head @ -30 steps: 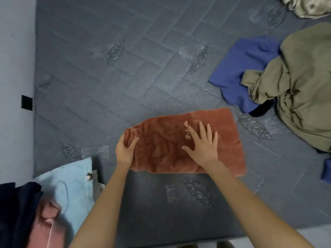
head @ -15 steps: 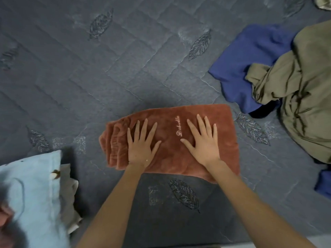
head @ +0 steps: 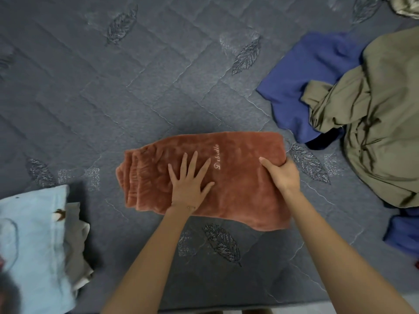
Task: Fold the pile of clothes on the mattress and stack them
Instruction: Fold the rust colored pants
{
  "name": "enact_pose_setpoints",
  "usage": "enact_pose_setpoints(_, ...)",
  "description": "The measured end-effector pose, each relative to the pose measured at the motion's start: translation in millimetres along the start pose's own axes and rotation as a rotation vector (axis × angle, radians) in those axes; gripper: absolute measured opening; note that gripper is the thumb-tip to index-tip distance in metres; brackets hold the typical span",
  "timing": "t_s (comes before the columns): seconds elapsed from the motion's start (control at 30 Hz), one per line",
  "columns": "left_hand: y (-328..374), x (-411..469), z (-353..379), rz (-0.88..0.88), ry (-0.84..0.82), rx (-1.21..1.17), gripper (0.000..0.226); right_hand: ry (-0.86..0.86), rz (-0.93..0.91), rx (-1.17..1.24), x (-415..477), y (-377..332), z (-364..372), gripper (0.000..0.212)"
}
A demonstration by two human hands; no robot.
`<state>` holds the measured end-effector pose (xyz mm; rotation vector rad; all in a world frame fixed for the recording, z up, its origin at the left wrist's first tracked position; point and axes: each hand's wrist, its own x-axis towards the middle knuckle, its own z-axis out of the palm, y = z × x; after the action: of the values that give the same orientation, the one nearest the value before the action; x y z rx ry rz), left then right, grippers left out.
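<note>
A rust-orange fleece garment (head: 238,191) with white embroidered script lies folded into a long rectangle on the grey quilted mattress (head: 113,98). My left hand (head: 189,180) presses flat on its left half, fingers spread. At the garment's right edge my right hand (head: 281,173) grips the cloth, thumb on top and fingers tucked under the edge. A stack of folded clothes (head: 34,241), light blue on top, sits at the lower left.
Unfolded clothes lie at the right: an olive-khaki garment (head: 374,123) over a blue one (head: 301,87), with more blue cloth (head: 403,232) at the lower right edge. A patterned cloth (head: 405,5) shows in the top right corner. The mattress front edge runs along the bottom.
My left hand went from gripping the garment's left end to pressing flat on it. My right hand slid from flat on the middle to the right edge and took hold of it.
</note>
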<state>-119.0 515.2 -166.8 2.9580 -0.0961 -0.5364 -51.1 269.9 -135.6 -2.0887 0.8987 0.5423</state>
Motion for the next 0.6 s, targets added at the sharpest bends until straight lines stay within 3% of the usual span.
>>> enact_pose_setpoints(0.07, 7.4, -0.1, -11.8, -0.034, 0.048, -0.202, 0.058, 0.006, -0.023, 0.016, -12.5, -13.2, -4.0, 0.061)
enact_pose_setpoints(0.2, 21.6, -6.1, -51.3, -0.159, 0.206, -0.941, 0.033, -0.103, -0.186, 0.009, -44.6, -47.8, -6.8, 0.054)
enact_pose_setpoints(0.27, 27.8, -12.2, -77.8, -0.312, 0.11, -1.308, 0.027, -0.204, -0.269, -0.008, -61.9, -68.4, -1.0, 0.055)
enact_pose_setpoints(0.33, 26.7, -12.7, -96.0, -0.421, -0.047, -1.543, 0.035, -0.298, -0.327, -0.008, -79.2, -88.0, 11.1, 0.056)
enact_pose_setpoints(0.47, -6.8, -27.6, -116.3, -0.47, -0.181, -1.764, 0.067, -0.44, -0.445, 0.017, -127.6, -121.2, 44.5, 0.036)
enact_pose_setpoints(0.6, -52.1, -46.4, -128.0, -0.447, -0.102, -1.676, 0.043, -0.665, -0.507, 0.065, -161.5, -135.1, 72.2, 0.013)
